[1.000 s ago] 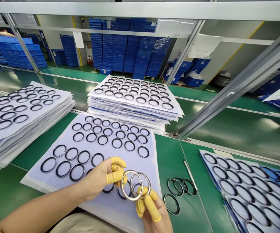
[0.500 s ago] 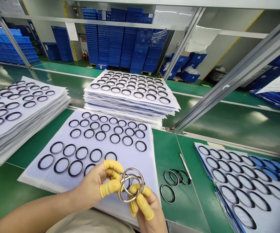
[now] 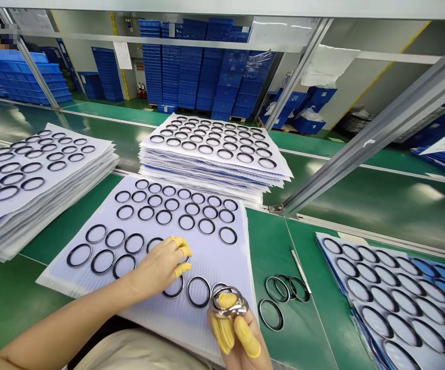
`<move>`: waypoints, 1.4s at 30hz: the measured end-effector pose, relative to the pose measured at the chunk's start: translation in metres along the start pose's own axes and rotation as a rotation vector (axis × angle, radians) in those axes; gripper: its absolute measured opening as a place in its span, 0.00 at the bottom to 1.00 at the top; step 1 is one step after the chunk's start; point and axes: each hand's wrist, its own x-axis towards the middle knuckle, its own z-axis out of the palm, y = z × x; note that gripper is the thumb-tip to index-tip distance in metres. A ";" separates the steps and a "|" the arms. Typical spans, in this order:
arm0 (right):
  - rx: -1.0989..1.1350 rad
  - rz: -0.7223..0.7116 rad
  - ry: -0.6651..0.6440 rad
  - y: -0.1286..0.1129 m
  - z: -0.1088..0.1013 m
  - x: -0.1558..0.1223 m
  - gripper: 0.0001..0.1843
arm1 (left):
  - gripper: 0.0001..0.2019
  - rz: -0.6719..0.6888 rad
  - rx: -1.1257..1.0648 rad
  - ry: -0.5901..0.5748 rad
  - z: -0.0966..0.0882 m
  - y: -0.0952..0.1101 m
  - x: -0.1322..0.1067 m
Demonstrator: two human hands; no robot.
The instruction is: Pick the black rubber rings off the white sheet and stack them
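Note:
My right hand (image 3: 235, 326), with yellow finger cots, is closed on silver metal rings (image 3: 229, 301), held low over the front edge of a white sheet (image 3: 222, 259). That sheet carries rows of black rings (image 3: 164, 217). My left hand (image 3: 164, 266), also in yellow cots, reaches out over the sheet with curled fingers, its tips at a black ring (image 3: 173, 287) in the near row. I cannot see anything held in it.
Stacks of white sheets with black rings stand at the left (image 3: 33, 180) and behind (image 3: 210, 154). Several loose black rings (image 3: 284, 290) and a thin metal tool (image 3: 300, 271) lie on the green bench (image 3: 276, 241). Another ring sheet (image 3: 392, 293) lies right. A slanted metal frame bar (image 3: 361, 149) crosses above.
My hands have parted. The left one let go of the silver rings and moved out onto the sheet; the right one kept the rings and dropped slightly lower.

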 end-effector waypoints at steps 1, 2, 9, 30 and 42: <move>-0.013 -0.004 -0.006 0.000 0.000 0.000 0.18 | 0.05 -0.013 0.060 -0.032 0.004 -0.005 0.003; -0.027 -0.008 -0.005 0.001 0.000 0.001 0.17 | 0.03 -0.029 0.090 -0.061 0.008 -0.009 0.005; -0.090 -0.042 0.061 0.004 -0.002 0.009 0.12 | 0.06 -0.087 -0.050 -0.038 0.012 -0.013 0.010; -0.092 -0.003 -0.033 0.004 0.023 0.005 0.12 | 0.17 -0.315 -1.406 -0.235 -0.014 0.026 -0.024; -0.022 0.002 0.012 -0.001 0.019 -0.007 0.19 | 0.06 -0.115 -0.228 0.022 -0.024 -0.002 -0.025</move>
